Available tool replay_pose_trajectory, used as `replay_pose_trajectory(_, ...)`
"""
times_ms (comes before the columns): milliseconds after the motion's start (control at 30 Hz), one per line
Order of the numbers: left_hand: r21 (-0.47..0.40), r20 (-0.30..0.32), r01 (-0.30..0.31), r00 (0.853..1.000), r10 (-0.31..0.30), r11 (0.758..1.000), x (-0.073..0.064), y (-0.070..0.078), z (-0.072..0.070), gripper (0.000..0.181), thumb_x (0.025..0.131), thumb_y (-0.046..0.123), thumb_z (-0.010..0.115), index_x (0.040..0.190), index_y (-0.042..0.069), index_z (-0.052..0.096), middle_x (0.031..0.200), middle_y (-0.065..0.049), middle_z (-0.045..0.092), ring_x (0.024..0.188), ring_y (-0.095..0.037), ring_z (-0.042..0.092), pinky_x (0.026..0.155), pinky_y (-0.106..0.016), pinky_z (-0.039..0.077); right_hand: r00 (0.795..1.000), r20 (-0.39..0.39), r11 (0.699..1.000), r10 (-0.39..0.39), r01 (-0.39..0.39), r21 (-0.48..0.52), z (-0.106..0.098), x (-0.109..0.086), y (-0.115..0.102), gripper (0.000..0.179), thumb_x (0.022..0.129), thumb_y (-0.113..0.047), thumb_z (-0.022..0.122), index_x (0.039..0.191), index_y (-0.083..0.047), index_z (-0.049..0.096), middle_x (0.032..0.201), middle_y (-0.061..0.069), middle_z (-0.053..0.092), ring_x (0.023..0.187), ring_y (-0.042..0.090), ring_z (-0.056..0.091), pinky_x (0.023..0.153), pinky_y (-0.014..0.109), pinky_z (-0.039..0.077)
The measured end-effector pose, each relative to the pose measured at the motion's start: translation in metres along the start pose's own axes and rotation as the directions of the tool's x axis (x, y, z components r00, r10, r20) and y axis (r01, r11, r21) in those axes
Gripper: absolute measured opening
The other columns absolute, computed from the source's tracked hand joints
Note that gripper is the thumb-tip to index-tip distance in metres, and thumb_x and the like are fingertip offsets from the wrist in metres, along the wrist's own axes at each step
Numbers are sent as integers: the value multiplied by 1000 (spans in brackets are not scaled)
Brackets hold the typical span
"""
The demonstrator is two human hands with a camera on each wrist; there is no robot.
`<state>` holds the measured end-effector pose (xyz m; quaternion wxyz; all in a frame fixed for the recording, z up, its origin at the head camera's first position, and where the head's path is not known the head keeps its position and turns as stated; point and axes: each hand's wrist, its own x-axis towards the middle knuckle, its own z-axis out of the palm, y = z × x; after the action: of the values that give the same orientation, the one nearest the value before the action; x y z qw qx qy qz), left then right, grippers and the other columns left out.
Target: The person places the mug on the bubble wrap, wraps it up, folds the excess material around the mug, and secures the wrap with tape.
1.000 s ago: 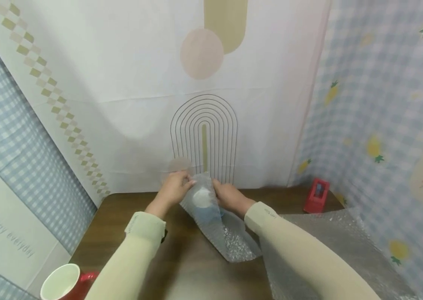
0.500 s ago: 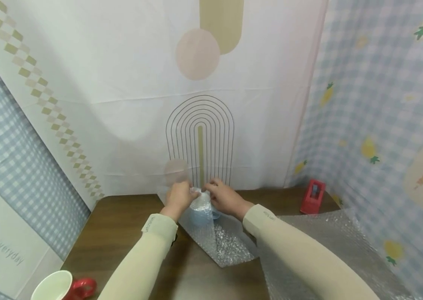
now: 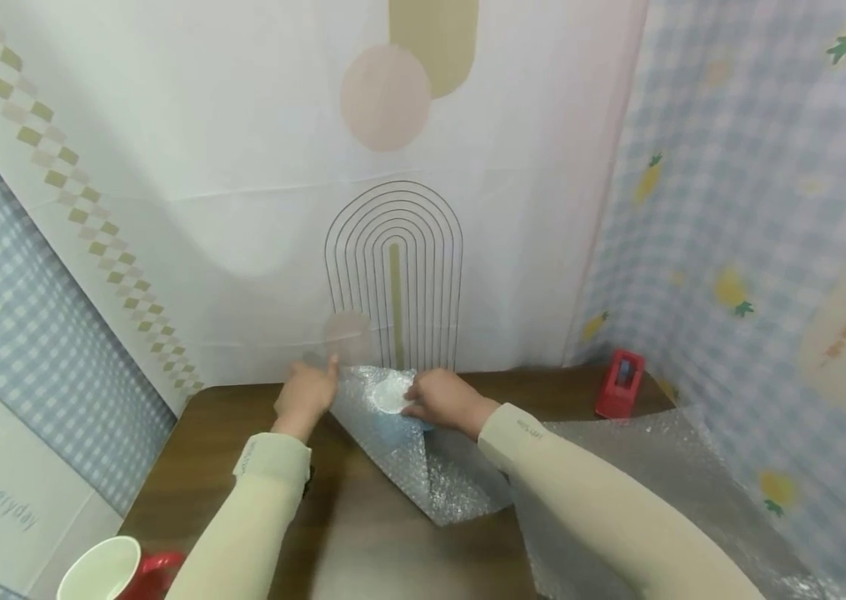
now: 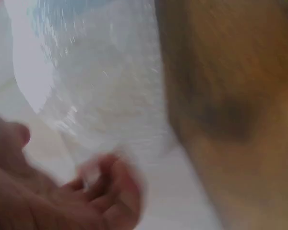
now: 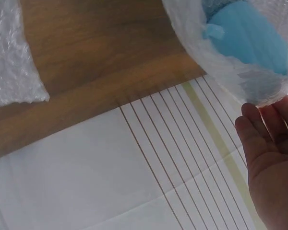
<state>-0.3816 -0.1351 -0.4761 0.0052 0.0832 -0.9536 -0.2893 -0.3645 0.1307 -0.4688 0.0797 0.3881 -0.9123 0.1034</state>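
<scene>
A light blue mug [image 5: 249, 40] lies loosely wrapped in a sheet of bubble wrap [image 3: 385, 450] at the table's far edge. Its white round end [image 3: 390, 396] shows through the plastic in the head view. My right hand [image 3: 443, 398] pinches the wrap at that end, fingers bent over the edge and thumb opposite. Beside the wrap's far left corner is my left hand [image 3: 306, 396], thumb raised. In the left wrist view its loosely curled fingers [image 4: 127, 191] are blurred, close to the wrap's edge, with the thumb well apart from them.
A second bubble wrap sheet [image 3: 618, 467] covers the table's right side, under my right forearm. Behind it stands a red tape dispenser [image 3: 620, 385]. A red mug with a white inside [image 3: 103, 571] is at the near left. A patterned cloth [image 3: 265, 250] hangs behind the wooden table [image 3: 362, 533].
My left hand has left the mug's end and moved left to the wrap's corner. The right hand has stayed at the mug, a little lower. The wrap's left part has opened out.
</scene>
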Motion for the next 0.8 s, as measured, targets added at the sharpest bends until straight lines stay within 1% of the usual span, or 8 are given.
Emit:
replay_pose_trajectory(167,-124,291,107,955,-67,987,2,-27,-8,109,114,77,11,150,-15,58,128,-39,74,104,-46,79,85,-54,68,1000,13,1000,-20,19,4,-6,-2,4,22,102,-21,85,115,-4,88,109,11,87,102,26,84,95,38,68)
replay_pose_trajectory(333,-390,358,192,933,-44,900,0,-33,-7,110,113,79,19,169,-14,33,147,-44,63,125,-55,74,91,-57,70,995,-14,995,-97,97,15,-7,-5,7,19,100,-17,87,114,-4,88,107,10,86,100,25,84,93,34,69)
replay_pose_trajectory(400,-449,334,187,942,-30,874,3,-33,-5,95,117,65,32,169,-16,32,157,-44,55,135,-58,68,98,-62,68,995,-11,994,-102,102,28,-7,-5,7,19,100,-16,87,114,-4,88,108,11,87,102,25,84,94,34,69)
replay_pose_trajectory(500,-504,230,89,973,34,859,13,-41,3,69,114,34,42,158,-19,47,156,-42,56,134,-55,68,101,-61,68,995,11,995,-96,95,38,-6,-5,6,20,101,-17,85,116,-4,88,110,11,87,104,25,85,96,35,69)
replay_pose_trajectory(600,-431,36,-110,990,138,896,49,-68,29,53,112,30,43,132,-9,73,132,-27,74,111,-36,74,89,-50,69,995,32,995,-99,98,25,-4,-3,5,21,103,-17,84,118,-3,87,110,11,87,103,25,85,95,34,69)
replay_pose_trajectory(667,-376,-61,-251,967,246,892,72,-84,47,53,116,42,44,119,4,81,112,-11,79,98,-23,72,84,-43,63,994,42,995,-97,96,11,-3,-2,5,21,103,-18,83,118,-4,87,110,10,87,103,24,85,95,33,69)
replay_pose_trajectory(733,-296,-87,-317,948,305,901,72,-76,50,55,118,49,43,112,9,81,98,-8,76,89,-23,67,80,-46,58,994,45,995,-101,101,3,-2,0,5,20,103,-18,84,117,-4,87,109,10,87,103,24,85,95,34,69)
replay_pose_trajectory(800,-269,-58,-371,927,369,889,43,-48,38,56,120,48,39,121,7,78,103,-13,79,95,-32,72,87,-55,62,993,39,993,-114,115,-6,-2,1,5,19,103,-18,84,116,-4,88,108,10,87,102,24,85,94,34,69)
